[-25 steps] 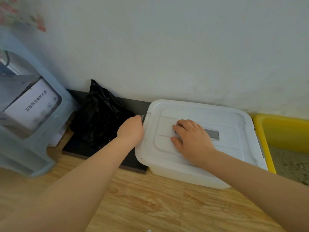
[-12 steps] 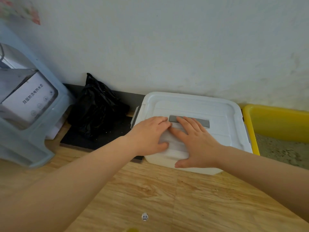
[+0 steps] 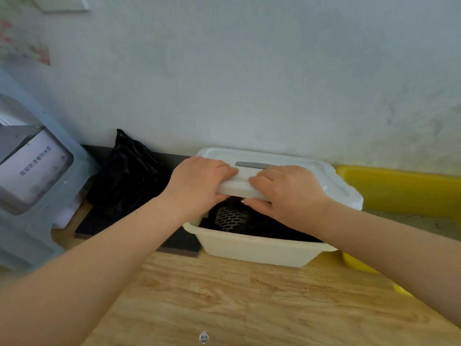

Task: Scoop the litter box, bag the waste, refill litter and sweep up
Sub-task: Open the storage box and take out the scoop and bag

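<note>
A white plastic storage box (image 3: 252, 248) stands on the wooden floor against the wall. Its white lid (image 3: 299, 168) is tilted up at the front edge. My left hand (image 3: 199, 182) and my right hand (image 3: 287, 191) both grip that front edge, fingers on top and thumbs under it. In the gap below the lid a slotted grey scoop (image 3: 230, 218) lies on dark contents. The yellow litter box (image 3: 404, 188) with sandy litter sits to the right of the white box.
A black plastic bag (image 3: 129, 176) is bunched on a dark mat (image 3: 99, 227) to the left of the box. Further left stands a translucent blue stool (image 3: 32, 186) over a labelled carton. The white wall runs close behind everything.
Both hands went from lying flat on the closed lid to gripping its front edge. The lid's front has come up, uncovering the scoop inside.
</note>
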